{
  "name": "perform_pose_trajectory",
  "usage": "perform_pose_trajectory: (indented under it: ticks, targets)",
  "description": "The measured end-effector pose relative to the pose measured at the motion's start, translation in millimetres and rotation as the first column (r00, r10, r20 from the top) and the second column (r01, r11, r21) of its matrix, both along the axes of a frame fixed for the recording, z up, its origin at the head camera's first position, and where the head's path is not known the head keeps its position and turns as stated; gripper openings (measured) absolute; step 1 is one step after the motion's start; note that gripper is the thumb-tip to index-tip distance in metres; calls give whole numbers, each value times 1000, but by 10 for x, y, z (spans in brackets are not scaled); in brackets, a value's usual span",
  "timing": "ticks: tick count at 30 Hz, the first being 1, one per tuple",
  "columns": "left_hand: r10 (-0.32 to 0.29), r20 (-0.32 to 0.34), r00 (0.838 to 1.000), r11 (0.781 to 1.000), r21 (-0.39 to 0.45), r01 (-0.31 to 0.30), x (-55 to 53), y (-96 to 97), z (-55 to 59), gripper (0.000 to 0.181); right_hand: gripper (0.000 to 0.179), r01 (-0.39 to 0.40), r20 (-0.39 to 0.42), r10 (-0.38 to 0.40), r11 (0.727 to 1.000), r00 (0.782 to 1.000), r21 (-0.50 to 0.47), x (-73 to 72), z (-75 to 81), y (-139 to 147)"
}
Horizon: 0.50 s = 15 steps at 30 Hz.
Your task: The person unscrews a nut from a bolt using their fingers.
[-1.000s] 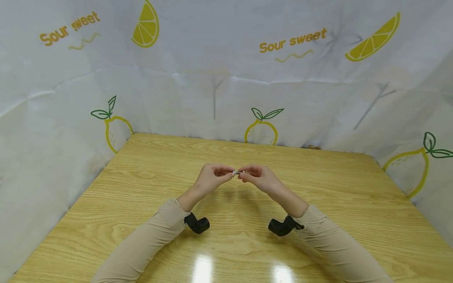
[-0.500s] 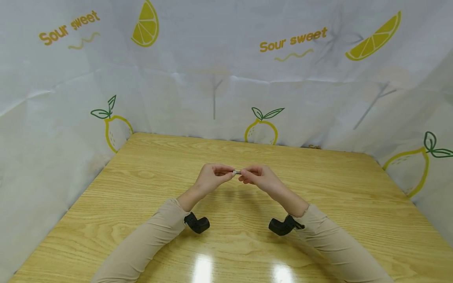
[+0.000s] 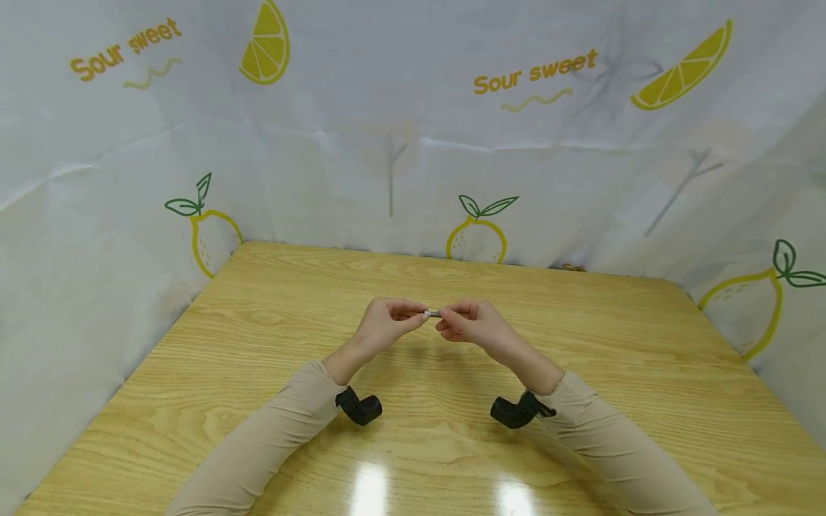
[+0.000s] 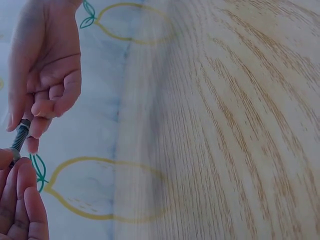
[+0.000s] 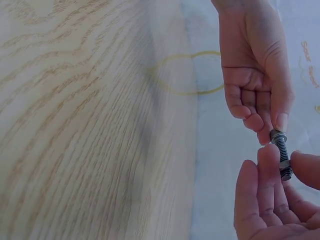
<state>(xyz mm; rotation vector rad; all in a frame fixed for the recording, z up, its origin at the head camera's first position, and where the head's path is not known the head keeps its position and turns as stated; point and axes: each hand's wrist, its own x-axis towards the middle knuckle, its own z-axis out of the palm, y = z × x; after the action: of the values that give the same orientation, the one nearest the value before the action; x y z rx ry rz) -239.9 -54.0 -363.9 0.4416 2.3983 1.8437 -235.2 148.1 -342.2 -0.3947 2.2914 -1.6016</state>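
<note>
A metal bolt (image 3: 433, 314) is held level above the table between both hands. My left hand (image 3: 383, 326) pinches its head end with thumb and fingertips. My right hand (image 3: 476, 324) has its thumb and index finger at the other end, where a nut (image 5: 285, 165) sits near the tip of the thread. In the right wrist view the bare thread shows between the two hands, and the right thumb lies close against the nut. The left wrist view shows the same bolt at its left edge, with the left fingertips partly covering the head.
The wood-grain table (image 3: 413, 444) spreads beneath both forearms. A white cloth (image 3: 323, 186) printed with lemons hangs behind it and at both sides. A black camera mount (image 3: 360, 407) is strapped at the left wrist, with another mount (image 3: 513, 412) at the right.
The right thumb and fingers have shifted at the bolt's end: the thumb has moved up, the other fingers now hang lower. The left hand and bolt stay in place.
</note>
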Motion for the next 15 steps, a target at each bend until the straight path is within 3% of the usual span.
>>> perform_pose_trajectory:
  ticks: [7,15]
  targets:
    - [5,-2,1000,1000,4,-5,13,2,22,23,40,-4,-53,0,998,999,-61,16,0,-9]
    - [-1,1,1000,1000,3,1,9,2,13,25,38,15,-36,-16,1000,999,-25,9,-1,-12]
